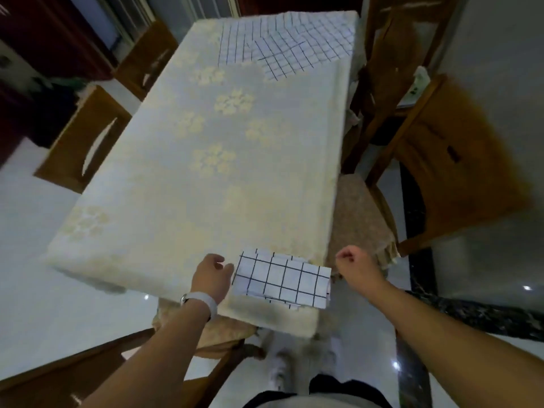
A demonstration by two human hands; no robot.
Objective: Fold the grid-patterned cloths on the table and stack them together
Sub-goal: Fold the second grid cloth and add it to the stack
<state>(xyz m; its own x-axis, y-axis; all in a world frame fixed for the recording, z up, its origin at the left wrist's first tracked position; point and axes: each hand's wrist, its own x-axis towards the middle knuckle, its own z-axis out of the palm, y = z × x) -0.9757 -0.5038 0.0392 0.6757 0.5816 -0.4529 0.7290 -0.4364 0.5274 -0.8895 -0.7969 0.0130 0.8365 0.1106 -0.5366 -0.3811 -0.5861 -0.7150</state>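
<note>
Left hand [212, 275]: grip released, relaxed fingers right at the left edge of the folded white cloth with black grid lines [282, 279]. The cloth lies flat at the near right corner of the cream floral-covered worktop [164, 184]. Right hand [354, 260] is just beside the cloth's right edge, past the worktop corner, grip clenched on nothing. Far right end: unfolded white grid-patterned cloths [282, 45], overlapping.

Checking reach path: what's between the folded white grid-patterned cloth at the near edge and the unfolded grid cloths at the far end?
Nothing. Head view shows only bare cream floral tablecloth between the folded white grid-patterned cloth and the unfolded grid cloths.
</note>
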